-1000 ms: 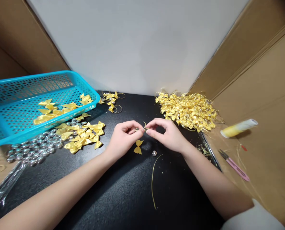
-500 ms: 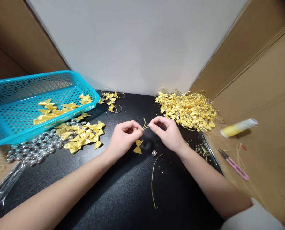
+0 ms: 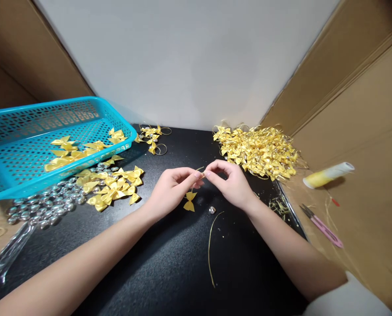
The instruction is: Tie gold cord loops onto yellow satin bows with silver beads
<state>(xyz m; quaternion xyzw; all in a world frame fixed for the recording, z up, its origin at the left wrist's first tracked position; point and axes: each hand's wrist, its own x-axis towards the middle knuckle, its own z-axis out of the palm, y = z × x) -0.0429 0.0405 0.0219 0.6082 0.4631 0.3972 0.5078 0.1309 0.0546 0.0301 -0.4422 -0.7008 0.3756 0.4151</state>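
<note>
Over the middle of the black table point(image 3: 143, 254), my left hand point(image 3: 174, 188) pinches a thin gold cord point(image 3: 200, 169) between thumb and fingertips. Touching close by, my right hand point(image 3: 230, 182) is closed on the same cord, thumb against forefinger. A short cord end sticks up between the two hands. Just under my left fingers is a yellow ribbon bow point(image 3: 189, 202); whether it hangs or lies flat I cannot tell. A small silver bell point(image 3: 212, 210) rests on the table below my hands. Nearer to me lies a loose length of gold cord point(image 3: 210, 250).
On the left stands a blue plastic basket point(image 3: 113, 116) holding yellow bows, with silver bells point(image 3: 47, 204) and more bows point(image 3: 116, 188) before it. A heap of corded bows point(image 3: 258, 151) lies back right. Beyond are a thread spool point(image 3: 329, 175) and pink-handled snips point(image 3: 325, 230).
My left fingertips have moved slightly right, close up to the right ones. The cord end between them has dropped from upright to slanting. The bow and bell stay put.
</note>
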